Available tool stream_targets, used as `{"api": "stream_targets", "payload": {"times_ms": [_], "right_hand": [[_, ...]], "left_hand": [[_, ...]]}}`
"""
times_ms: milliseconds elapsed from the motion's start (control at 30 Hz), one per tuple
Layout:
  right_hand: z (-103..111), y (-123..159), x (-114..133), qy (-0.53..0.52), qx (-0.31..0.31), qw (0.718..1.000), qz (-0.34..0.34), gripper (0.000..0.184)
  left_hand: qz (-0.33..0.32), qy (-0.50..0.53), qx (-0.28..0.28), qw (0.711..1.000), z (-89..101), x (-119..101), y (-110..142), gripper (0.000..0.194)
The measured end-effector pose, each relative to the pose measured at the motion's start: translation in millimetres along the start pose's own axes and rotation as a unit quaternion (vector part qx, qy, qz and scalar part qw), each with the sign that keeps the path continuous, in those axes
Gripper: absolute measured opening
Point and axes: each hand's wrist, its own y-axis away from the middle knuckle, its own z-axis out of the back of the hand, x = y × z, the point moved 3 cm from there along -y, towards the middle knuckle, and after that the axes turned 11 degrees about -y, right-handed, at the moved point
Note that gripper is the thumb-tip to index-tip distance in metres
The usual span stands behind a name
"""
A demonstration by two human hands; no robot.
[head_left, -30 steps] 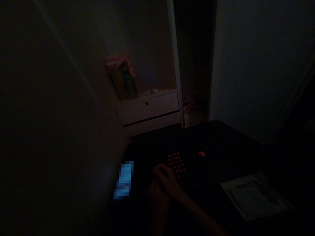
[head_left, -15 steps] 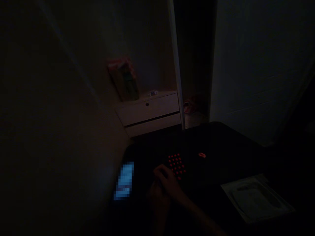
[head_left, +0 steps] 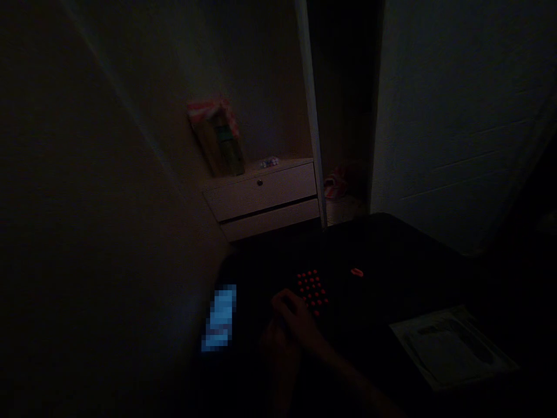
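The curled right hand (head_left: 299,318) is overlapped with the left hand (head_left: 277,339) at lower centre — left opening and any grip cannot be told. Red dots (head_left: 316,294) are seen just beside, below frame centre.

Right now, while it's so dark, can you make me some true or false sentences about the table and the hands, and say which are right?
1. The right hand is close to the left hand. True.
2. The red dots are beyond the right hand. True.
3. The red dots make one straight line. False: they sit in several rows.
4. The glowing blue patch is left of both hands. True.
5. The pale flat packet is left of the blue patch. False: the packet is far to its right.
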Motion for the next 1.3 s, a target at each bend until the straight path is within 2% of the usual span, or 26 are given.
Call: {"api": "stream_targets", "payload": {"times_ms": [833, 1300], "right_hand": [[-0.6, -1.3, -4.1, -0.015, 0.003, 1.0, 0.004, 0.015], [0.7, -2.1, -6.9, -0.003, -0.001, 1.0, 0.001, 0.017]], "left_hand": [[-0.027, -0.008, -0.021, 0.999, -3.9, 3.5, 0.9, 0.019], [-0.013, -0.008, -0.016, 1.0, -1.4, 0.5, 0.2, 0.022]]}}
